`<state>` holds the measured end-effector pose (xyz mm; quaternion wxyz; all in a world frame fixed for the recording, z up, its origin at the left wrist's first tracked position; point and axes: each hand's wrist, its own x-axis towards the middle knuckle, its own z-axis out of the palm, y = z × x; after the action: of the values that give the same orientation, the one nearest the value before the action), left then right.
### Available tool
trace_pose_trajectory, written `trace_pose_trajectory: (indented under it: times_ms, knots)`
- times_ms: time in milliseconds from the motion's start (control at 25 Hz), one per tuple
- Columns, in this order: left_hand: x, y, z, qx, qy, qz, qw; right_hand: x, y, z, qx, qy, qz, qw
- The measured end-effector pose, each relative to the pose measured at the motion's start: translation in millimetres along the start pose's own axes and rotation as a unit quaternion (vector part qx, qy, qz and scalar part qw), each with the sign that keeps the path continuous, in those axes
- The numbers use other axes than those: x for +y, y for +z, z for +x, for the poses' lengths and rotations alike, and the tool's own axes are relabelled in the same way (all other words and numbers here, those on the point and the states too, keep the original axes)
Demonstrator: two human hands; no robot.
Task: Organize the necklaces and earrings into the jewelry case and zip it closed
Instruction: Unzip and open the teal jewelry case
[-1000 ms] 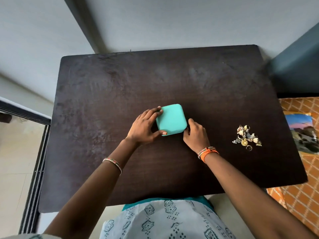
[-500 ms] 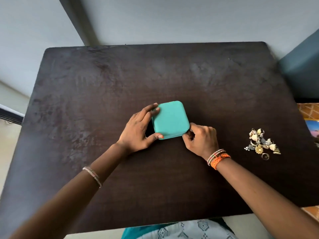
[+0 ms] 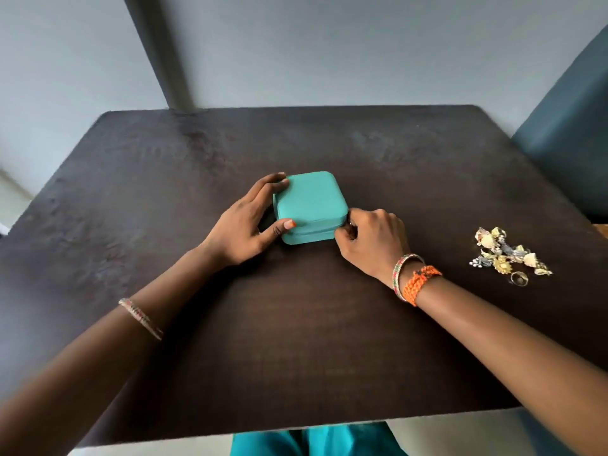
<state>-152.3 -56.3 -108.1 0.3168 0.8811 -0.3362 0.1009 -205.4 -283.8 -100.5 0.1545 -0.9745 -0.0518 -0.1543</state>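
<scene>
A square teal jewelry case lies closed in the middle of the dark table. My left hand holds its left side, fingers along the far corner and thumb on the front edge. At the case's front right corner, my right hand pinches something small at the zipper line; the puller itself is mostly hidden by my fingers. A small heap of gold and silver earrings and a ring lies on the table to the right, apart from both hands.
A grey wall with a darker vertical strip stands behind the table. A dark blue-grey upholstered surface stands at the far right, next to the table's right edge.
The camera has tilted up and closer to the table. My right hand has shifted to the case's front right corner and pinches at the zipper. The left hand keeps its hold.
</scene>
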Motion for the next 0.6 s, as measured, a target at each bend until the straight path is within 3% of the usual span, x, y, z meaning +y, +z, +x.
trace_pose_trajectory:
  times_ms: [240,440,600]
  knots:
    - [21,6,-7,0.032,-0.073,0.009,0.997,-32,-4,-31,-0.033,0.105,0.023,0.994]
    - [48,7,-8,0.046,-0.156,-0.031,0.986,-95,-2,-48,-0.068,0.017,0.022,0.997]
    - [60,14,-26,0.037,-0.234,-0.130,0.963,-82,-18,-46,-0.089,0.021,0.033,0.995]
